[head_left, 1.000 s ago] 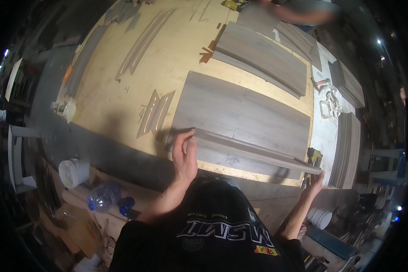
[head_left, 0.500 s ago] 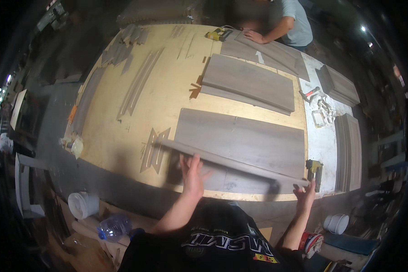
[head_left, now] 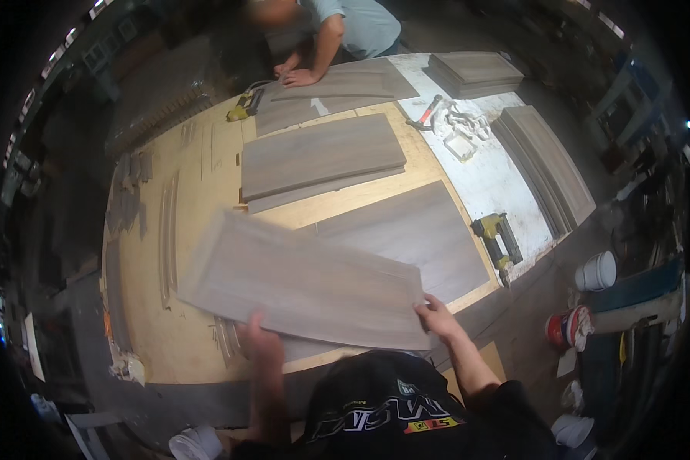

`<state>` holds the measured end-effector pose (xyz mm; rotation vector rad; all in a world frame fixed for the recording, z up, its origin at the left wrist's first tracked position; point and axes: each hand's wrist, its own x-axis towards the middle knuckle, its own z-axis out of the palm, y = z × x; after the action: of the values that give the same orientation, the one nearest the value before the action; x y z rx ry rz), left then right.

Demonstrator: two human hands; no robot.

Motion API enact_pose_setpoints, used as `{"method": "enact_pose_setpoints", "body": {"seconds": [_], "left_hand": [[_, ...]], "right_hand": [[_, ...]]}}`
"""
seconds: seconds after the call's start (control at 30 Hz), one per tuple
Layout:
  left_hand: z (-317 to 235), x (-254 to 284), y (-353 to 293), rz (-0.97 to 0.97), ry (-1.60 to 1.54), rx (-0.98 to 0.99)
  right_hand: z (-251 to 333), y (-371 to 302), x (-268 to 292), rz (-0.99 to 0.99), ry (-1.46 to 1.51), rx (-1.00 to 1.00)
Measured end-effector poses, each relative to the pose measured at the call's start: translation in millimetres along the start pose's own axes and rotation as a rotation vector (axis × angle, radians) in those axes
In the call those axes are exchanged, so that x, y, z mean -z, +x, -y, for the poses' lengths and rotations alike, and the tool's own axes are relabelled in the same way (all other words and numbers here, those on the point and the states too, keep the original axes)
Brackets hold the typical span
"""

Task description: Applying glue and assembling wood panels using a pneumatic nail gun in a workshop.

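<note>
A grey-brown framed wooden panel, like a cabinet door, is tilted above the near part of the table. My left hand, a little blurred, grips its near long edge, thumb on top and fingers hidden below. At the right end, my right hand is closed round the panel's edge. Partly under it lies a flat grey-brown board on the table. A yellow-green nail gun rests right of that board.
Farther off on the wooden tabletop lie stacked panels and thin strips. More panels are piled at the right, near a hammer. Across the table, a co-worker's hands rest by another panel. Buckets stand at the right.
The panel, earlier seen nearly edge-on, has turned its broad face upward and moved left. My right hand has shifted left with it. My view has swung, so the table appears rotated.
</note>
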<state>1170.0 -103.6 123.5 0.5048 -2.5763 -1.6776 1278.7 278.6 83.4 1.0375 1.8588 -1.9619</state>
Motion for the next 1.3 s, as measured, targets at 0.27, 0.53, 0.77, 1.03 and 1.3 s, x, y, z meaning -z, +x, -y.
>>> {"method": "enact_pose_setpoints", "body": {"seconds": [0.27, 0.53, 0.77, 1.03, 1.3], "left_hand": [[-286, 7, 33, 0.197, -0.462, -0.576], [-307, -105, 10, 0.565, 0.449, -0.822], [-280, -228, 13, 0.588, 0.732, -0.787], [-258, -287, 17, 0.5, 0.79, -0.783], [-256, -318, 35, 0.42, 0.71, -0.943]], "right_hand": [[-20, -22, -75, 0.543, -0.289, 0.2], [-8, -26, 44, 0.024, 0.166, 0.081], [60, 45, 126, -0.205, 0.11, 0.342], [186, 125, 143, -0.258, 0.047, 0.721], [197, 172, 116, -0.327, -0.022, 0.999]]}}
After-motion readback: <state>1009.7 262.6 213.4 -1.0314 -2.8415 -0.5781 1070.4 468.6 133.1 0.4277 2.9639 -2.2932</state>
